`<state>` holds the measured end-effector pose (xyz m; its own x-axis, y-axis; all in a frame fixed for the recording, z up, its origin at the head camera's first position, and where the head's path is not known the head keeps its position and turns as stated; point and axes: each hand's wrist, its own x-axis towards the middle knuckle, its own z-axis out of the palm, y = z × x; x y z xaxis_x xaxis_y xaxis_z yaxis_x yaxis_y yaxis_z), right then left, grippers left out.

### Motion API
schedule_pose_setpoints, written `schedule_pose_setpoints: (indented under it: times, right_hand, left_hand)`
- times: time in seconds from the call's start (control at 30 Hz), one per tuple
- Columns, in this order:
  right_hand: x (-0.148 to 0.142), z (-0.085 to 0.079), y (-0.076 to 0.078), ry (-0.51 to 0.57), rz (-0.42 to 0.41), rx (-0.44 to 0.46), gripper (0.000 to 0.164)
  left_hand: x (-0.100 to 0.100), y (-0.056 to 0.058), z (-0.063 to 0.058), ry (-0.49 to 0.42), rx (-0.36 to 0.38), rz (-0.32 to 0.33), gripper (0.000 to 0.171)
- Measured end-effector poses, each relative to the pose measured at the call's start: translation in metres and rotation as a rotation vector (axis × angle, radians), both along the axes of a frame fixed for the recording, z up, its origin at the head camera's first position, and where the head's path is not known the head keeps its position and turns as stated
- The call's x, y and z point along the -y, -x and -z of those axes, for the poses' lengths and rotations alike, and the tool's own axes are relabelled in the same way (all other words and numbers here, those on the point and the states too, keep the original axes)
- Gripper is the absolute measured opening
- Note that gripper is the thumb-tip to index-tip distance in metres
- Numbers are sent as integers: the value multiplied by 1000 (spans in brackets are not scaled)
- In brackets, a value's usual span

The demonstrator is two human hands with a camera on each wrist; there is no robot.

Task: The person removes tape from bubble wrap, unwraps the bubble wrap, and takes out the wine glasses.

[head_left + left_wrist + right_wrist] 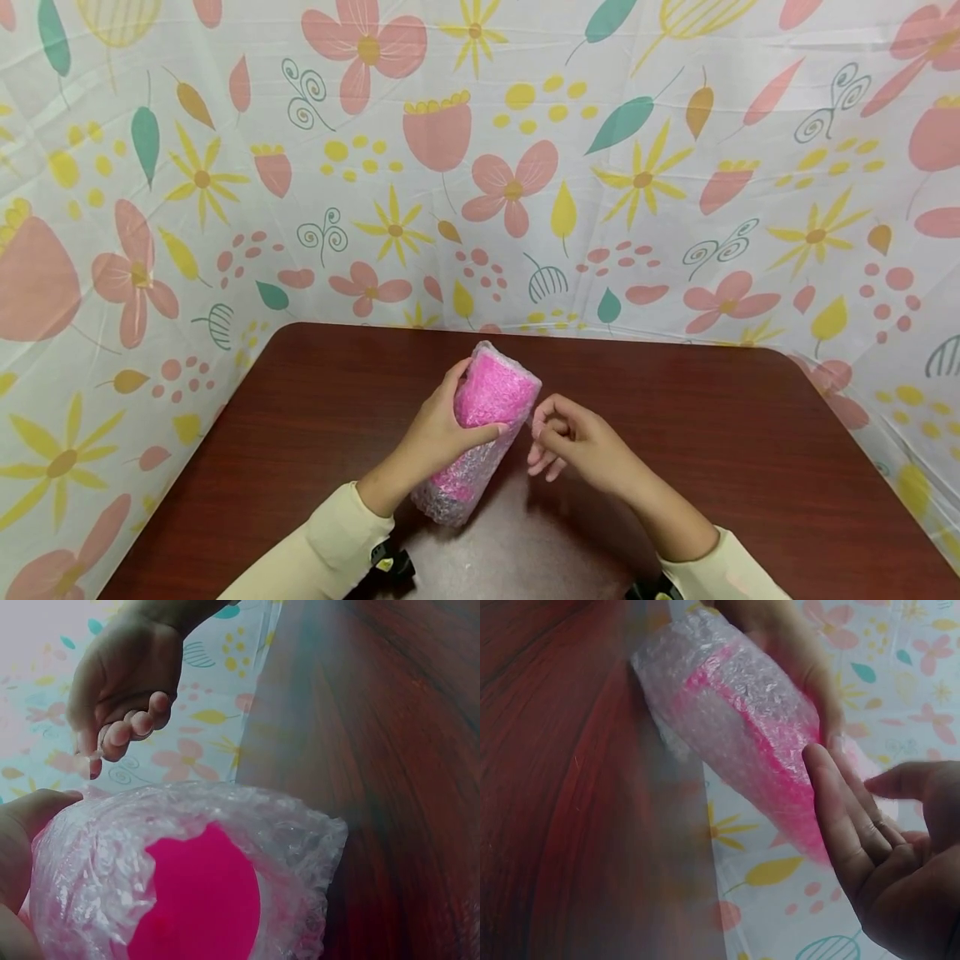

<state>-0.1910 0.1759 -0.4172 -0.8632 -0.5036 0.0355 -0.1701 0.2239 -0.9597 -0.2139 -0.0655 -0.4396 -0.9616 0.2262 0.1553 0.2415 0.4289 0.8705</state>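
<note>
bubble wrap (483, 425): clear crinkly plastic | table (750, 433): glossy wood | backdrop (637, 167): creased cloth

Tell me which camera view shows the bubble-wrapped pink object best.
The head view: the whole bubble-wrapped pink object shows there, tilted over the table, gripped by the left hand. The left wrist view shows only one open end of the wrap; the right wrist view shows its side, partly blurred.

Pink bubble-wrapped cylinder (480, 429), tilted, above table.

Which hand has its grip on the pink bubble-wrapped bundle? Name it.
The left hand grips the pink bubble-wrapped bundle, fingers and thumb curled round it; the right hand holds nothing beside it.
</note>
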Motion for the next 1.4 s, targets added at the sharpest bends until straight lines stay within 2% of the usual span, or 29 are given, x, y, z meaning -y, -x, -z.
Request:
schedule_pose_setpoints:
  times: [0.17,0.5,0.67,0.77,0.87,1.0,1.17,1.27,1.4]
  right_hand:
    - [1,1,0,7,-2,-3,26]
    - [2,2,0,-7,-6,-5,22]
    - [2,3,0,-2,-25,-12,24]
    - [1,4,0,1,-22,-29,24]
    - [0,4,0,21,-26,-37,22]
    - [1,5,0,43,-33,-18,23]
    - [1,2,-1,-44,54,-2,21]
    - [1,0,-1,-70,81,-2,21]
    - [1,1,1,-39,63,-4,25]
  left_hand:
    - [-1,-1,-1,11,-17,23,102]
    - [-2,-1,-2,20,-25,22,104]
    - [-1,-3,-2,-4,12,68,107]
    - [0,-3,-3,0,43,78,102]
    - [1,-2,-4,3,58,64,97]
    - [2,-1,-6,-13,59,21,100]
    - [2,0,-8,-31,60,-23,101]
    - [2,1,-8,-40,63,-28,100]
    - [2,0,-8,-28,55,-22,101]
